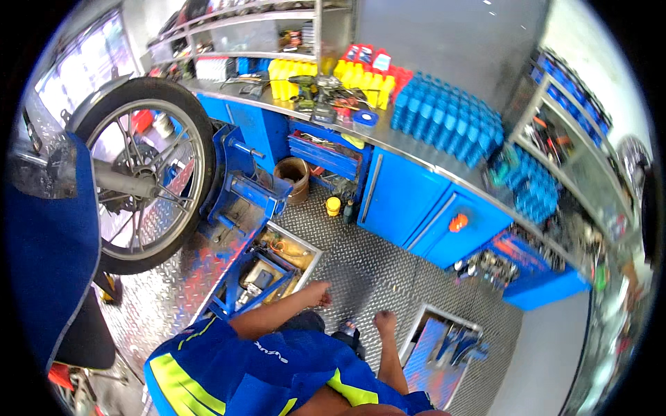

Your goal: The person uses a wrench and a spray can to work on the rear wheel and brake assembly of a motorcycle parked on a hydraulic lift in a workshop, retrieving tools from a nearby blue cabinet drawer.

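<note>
My left hand [319,294] hangs over the metal floor, its fingers curled in, beside a wooden-floored recess in the lift [279,258] that has blue metal arms and small parts in it. Nothing shows in that hand. My right hand [385,322] is closed like a fist, apart from anything else, nearest to a framed floor panel [433,353] with blue metal fittings. To the left, a motorcycle wheel [201,139] with a black tyre and grey spokes stands against a blue wheel clamp [243,184]. A blue cover [52,243] drapes the motorcycle at the far left.
A steel-topped workbench [433,163] with blue cabinets runs across the back. On it stand yellow bottles [291,76], blue bottles [447,111] and a green drill [303,87]. A brown bucket [293,179] and a yellow tub [334,206] sit on the diamond-plate floor.
</note>
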A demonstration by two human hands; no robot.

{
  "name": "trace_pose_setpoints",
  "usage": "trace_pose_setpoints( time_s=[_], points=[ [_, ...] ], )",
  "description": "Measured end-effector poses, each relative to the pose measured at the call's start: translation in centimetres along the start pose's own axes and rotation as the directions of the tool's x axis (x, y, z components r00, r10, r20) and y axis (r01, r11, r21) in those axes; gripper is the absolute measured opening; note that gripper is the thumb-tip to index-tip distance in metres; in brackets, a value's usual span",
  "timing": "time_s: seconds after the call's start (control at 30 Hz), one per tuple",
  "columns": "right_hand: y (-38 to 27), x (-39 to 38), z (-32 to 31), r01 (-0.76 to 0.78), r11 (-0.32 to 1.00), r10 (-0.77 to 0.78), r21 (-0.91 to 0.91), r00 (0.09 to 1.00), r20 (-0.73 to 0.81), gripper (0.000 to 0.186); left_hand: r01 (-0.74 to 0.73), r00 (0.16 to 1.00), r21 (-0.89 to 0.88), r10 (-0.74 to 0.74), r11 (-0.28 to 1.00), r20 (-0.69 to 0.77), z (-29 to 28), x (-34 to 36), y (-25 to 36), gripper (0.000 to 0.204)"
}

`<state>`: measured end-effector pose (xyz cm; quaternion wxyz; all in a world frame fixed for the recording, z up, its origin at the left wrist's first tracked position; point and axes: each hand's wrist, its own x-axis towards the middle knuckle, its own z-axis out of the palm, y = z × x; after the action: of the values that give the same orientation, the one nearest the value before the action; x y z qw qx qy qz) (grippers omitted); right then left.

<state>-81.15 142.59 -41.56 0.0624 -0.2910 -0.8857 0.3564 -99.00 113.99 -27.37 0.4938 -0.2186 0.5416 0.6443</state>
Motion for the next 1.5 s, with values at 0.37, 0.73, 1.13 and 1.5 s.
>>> trace_pose_setpoints(
  time_s=[0.37,0.73,1.13,1.5],
  points=[
    [-45.1,51.6,-11.7,0.495,0.864,-0.501,-0.096,0.823,-0.269,0.025,-0.048,0.865,-0.296,-0.109,0.954,-0.489,-0.2,37.4,23.7,0.047],
    [-42.4,67.3,-1.5,0.405,0.821,-0.536,-0.402,0.791,-0.296,0.034,-0.143,0.913,-0.636,-0.147,0.759,-0.381,-8.6,58.4,50.3,0.058],
    [-43.3,68.2,-0.7,0.388,0.826,-0.475,-0.41,0.87,-0.133,0.044,-0.281,0.826,-0.542,-0.089,0.792,-0.557,-13.0,69.0,58.8,0.097],
    [-42.8,68.4,-1.5,0.394,0.79,-0.476,-0.47,0.877,-0.065,0.046,-0.062,0.604,-0.265,-0.175,0.962,-0.778,-13.8,62.6,53.1,0.11]
  ],
)
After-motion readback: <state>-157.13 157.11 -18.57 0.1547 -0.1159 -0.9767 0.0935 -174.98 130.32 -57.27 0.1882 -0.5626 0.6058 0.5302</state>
